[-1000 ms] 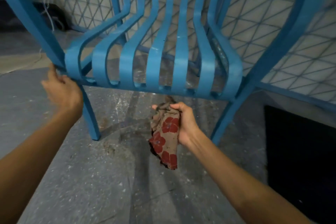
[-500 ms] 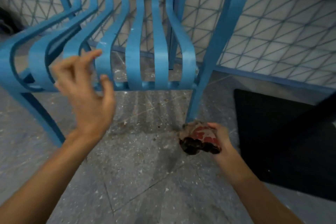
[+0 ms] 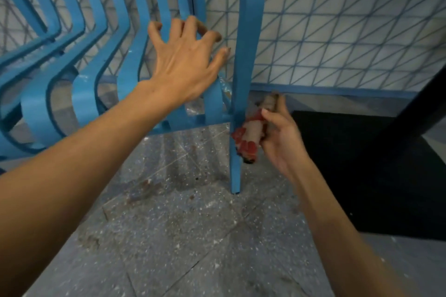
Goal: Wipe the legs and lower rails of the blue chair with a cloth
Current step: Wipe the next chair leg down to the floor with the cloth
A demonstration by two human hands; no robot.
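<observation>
The blue chair (image 3: 125,60) with curved slats fills the upper left; its front right leg (image 3: 237,152) runs down to the floor at centre. My right hand (image 3: 281,137) grips a bunched beige cloth with red flowers (image 3: 249,136) and holds it against the right side of that leg, just below the seat rail (image 3: 193,123). My left hand (image 3: 185,60) hovers over the rightmost slats with fingers spread and bent, thumb close to the leg's upper part; I cannot tell whether it touches the chair.
The floor (image 3: 193,236) is speckled grey stone with rusty stains near the leg. A black mat (image 3: 362,171) lies to the right. Behind the chair stands a wall (image 3: 337,31) with a blue diamond-grid pattern and a blue base rail.
The view swung left to right along the chair. My left hand let go of the left seat corner and moved to the right slats. My right hand brought the cloth against the right leg.
</observation>
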